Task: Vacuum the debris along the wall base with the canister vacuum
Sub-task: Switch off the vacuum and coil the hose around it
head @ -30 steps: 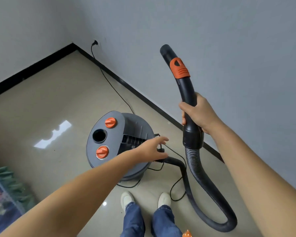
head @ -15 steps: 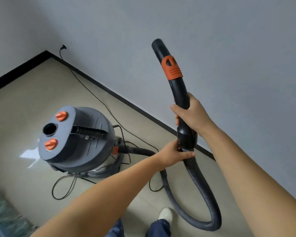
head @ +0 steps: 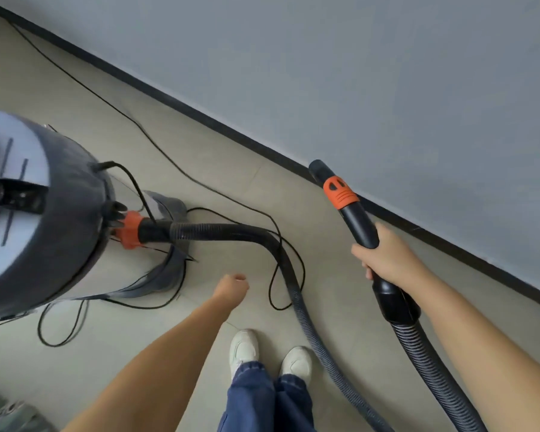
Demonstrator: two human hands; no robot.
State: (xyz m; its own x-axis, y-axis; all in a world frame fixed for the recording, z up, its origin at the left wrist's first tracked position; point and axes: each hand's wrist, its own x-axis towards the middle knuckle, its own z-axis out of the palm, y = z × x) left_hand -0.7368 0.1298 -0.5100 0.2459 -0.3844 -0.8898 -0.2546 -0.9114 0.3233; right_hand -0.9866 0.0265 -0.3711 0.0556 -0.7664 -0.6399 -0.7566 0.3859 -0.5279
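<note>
Canister vacuum [head: 38, 219], a rounded grey drum, stands on the glossy tile floor [head: 60, 88] at left, its ribbed black hose [head: 293, 294] looping to the smooth rigid handle [head: 360, 222] gripped by the right hand [head: 390, 260] near the black baseboard [head: 200, 115]. Left hand [head: 233, 286] hangs loosely curled, holding nothing, between drum and hose. A thin black cord [head: 175, 165] snakes over the floor beside white shoes [head: 270, 357].

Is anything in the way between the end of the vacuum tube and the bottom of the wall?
Nothing visible is. The right hand grips the vacuum tube, and its open end points at the black wall base with only bare floor between. The loose black cord and the hose lie further left, out of that path.
</note>
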